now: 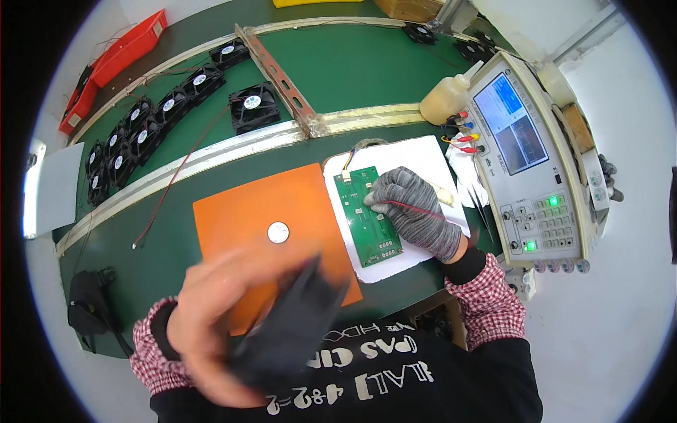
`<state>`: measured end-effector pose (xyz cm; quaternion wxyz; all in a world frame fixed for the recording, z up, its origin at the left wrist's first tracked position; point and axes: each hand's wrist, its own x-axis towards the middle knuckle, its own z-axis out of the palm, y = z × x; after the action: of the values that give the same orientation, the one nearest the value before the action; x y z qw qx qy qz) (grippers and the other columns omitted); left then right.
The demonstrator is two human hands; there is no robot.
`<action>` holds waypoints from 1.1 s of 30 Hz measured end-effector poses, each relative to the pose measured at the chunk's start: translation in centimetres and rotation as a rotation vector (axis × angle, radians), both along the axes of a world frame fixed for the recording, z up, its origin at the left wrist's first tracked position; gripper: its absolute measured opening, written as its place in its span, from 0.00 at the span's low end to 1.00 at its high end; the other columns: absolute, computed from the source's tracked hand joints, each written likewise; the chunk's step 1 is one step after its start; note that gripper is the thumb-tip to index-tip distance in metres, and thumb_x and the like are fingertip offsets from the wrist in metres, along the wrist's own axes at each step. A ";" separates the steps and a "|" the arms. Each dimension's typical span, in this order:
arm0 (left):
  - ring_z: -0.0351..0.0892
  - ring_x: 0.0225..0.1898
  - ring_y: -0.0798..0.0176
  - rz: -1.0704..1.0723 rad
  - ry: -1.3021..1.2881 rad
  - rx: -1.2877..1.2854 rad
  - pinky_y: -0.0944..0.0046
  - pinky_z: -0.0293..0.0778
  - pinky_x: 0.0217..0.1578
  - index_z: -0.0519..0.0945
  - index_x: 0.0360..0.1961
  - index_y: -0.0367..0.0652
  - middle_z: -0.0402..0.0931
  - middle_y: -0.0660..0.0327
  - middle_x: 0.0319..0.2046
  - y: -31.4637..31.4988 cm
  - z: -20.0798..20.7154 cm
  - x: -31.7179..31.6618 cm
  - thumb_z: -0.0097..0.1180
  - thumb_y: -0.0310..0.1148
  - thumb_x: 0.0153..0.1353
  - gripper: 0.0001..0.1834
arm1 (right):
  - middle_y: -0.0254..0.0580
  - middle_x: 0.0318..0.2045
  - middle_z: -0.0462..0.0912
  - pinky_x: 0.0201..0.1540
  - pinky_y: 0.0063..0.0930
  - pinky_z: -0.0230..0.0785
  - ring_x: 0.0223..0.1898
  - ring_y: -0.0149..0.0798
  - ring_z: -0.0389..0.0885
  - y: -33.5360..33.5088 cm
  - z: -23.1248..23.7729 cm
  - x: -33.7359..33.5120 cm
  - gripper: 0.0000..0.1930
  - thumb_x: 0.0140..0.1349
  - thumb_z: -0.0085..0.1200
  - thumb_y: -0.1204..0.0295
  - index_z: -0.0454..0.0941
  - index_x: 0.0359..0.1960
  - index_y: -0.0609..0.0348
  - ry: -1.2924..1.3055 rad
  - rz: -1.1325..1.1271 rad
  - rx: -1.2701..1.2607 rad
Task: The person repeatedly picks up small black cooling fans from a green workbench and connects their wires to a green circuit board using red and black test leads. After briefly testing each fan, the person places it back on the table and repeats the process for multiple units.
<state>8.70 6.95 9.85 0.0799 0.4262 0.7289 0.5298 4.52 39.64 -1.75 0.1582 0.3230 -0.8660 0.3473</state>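
Observation:
My bare left hand (pixel 201 303), smeared by motion, grips a black square cooling fan (pixel 293 335) close to my body, at the near edge of an orange mat (pixel 233 211). A round white disc (pixel 278 233) lies on that mat. My right hand (pixel 416 211), in a grey striped glove, has its fingertips pinched over a green circuit board (pixel 360 236). A thin red wire (pixel 416 208) runs from those fingertips across the glove; its tip is hidden. The board rests on a white pad (pixel 416 264), with a white plug and cable at its far end.
Several black fans (pixel 169 106) stand at the back left, near red bins (pixel 130 49). A slotted metal bar (pixel 278 77) divides the bench. A test instrument (pixel 536 162) with a lit screen, a plastic squeeze bottle (pixel 446 99) and tweezers (pixel 482 211) are on the right.

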 end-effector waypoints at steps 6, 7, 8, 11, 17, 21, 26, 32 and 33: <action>0.65 0.65 0.44 0.504 0.903 -0.058 0.50 0.65 0.63 0.63 0.67 0.32 0.65 0.44 0.65 6.8 -4.0 -13.9 0.76 0.43 0.42 0.53 | 0.40 0.35 0.83 0.45 0.30 0.74 0.38 0.37 0.82 0.4 -0.5 0.8 0.04 0.62 0.59 0.77 0.81 0.38 0.59 -0.250 -0.094 -0.317; 0.61 0.68 0.44 0.603 0.785 -0.130 0.51 0.63 0.65 0.58 0.70 0.33 0.62 0.45 0.67 6.6 -5.2 -15.8 0.77 0.44 0.40 0.58 | 0.40 0.35 0.83 0.44 0.28 0.74 0.38 0.35 0.82 0.4 -0.5 0.6 0.04 0.63 0.58 0.77 0.81 0.38 0.59 -0.327 -0.093 -0.368; 0.61 0.67 0.44 0.668 0.759 -0.280 0.53 0.63 0.65 0.61 0.68 0.32 0.63 0.45 0.66 5.6 -7.1 -18.0 0.77 0.44 0.40 0.57 | 0.39 0.34 0.82 0.43 0.26 0.74 0.36 0.33 0.81 0.2 -0.3 0.5 0.05 0.63 0.60 0.75 0.81 0.39 0.60 -0.337 -0.104 -0.374; 0.66 0.59 0.44 0.653 0.404 -0.673 0.53 0.64 0.62 0.67 0.64 0.31 0.70 0.47 0.55 2.2 -9.8 -22.3 0.77 0.45 0.39 0.52 | 0.39 0.33 0.82 0.42 0.26 0.74 0.36 0.32 0.81 -0.3 0.6 0.7 0.08 0.61 0.63 0.73 0.81 0.39 0.61 -0.292 -0.131 -0.419; 0.69 0.54 0.51 -0.132 0.643 -0.151 0.49 0.61 0.55 0.75 0.52 0.50 0.73 0.58 0.48 7.4 -3.0 -11.2 0.66 0.31 0.41 0.31 | 0.45 0.60 0.72 0.51 0.31 0.74 0.61 0.38 0.72 -1.9 2.3 1.4 0.29 0.57 0.65 0.75 0.71 0.62 0.56 -0.197 -0.047 -0.617; 0.64 0.65 0.48 -0.564 0.915 -0.229 0.49 0.69 0.57 0.72 0.58 0.61 0.67 0.63 0.60 7.4 -1.9 -0.6 0.54 0.36 0.58 0.24 | 0.46 0.55 0.76 0.62 0.45 0.65 0.62 0.47 0.71 -3.3 3.0 2.2 0.20 0.59 0.59 0.70 0.78 0.55 0.51 -0.194 0.507 -0.248; 0.66 0.60 0.47 -0.328 0.564 -0.765 0.52 0.70 0.55 0.77 0.50 0.50 0.71 0.60 0.52 1.3 -0.7 -4.8 0.56 0.30 0.49 0.23 | 0.40 0.40 0.76 0.60 0.44 0.64 0.51 0.46 0.74 -0.5 3.8 2.8 0.13 0.53 0.56 0.71 0.81 0.42 0.51 0.251 0.123 0.400; 0.66 0.62 0.47 0.471 0.966 -0.749 0.49 0.66 0.59 0.77 0.48 0.47 0.70 0.58 0.59 -0.5 -2.7 -4.3 0.56 0.19 0.45 0.25 | 0.40 0.40 0.76 0.50 0.32 0.72 0.49 0.44 0.74 0.0 4.4 0.8 0.09 0.55 0.57 0.72 0.86 0.37 0.52 0.046 -0.161 0.454; 0.67 0.62 0.48 0.421 0.931 -0.641 0.49 0.65 0.60 0.77 0.48 0.47 0.70 0.57 0.59 0.1 -3.2 -3.9 0.56 0.19 0.46 0.25 | 0.40 0.40 0.76 0.50 0.33 0.72 0.49 0.44 0.74 0.3 4.1 0.6 0.09 0.55 0.57 0.72 0.86 0.37 0.51 0.018 -0.207 0.455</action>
<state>4.84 7.02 6.62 -0.2299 0.4145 0.8793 0.0458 5.11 39.94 2.31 0.1237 0.2631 -0.9489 0.1225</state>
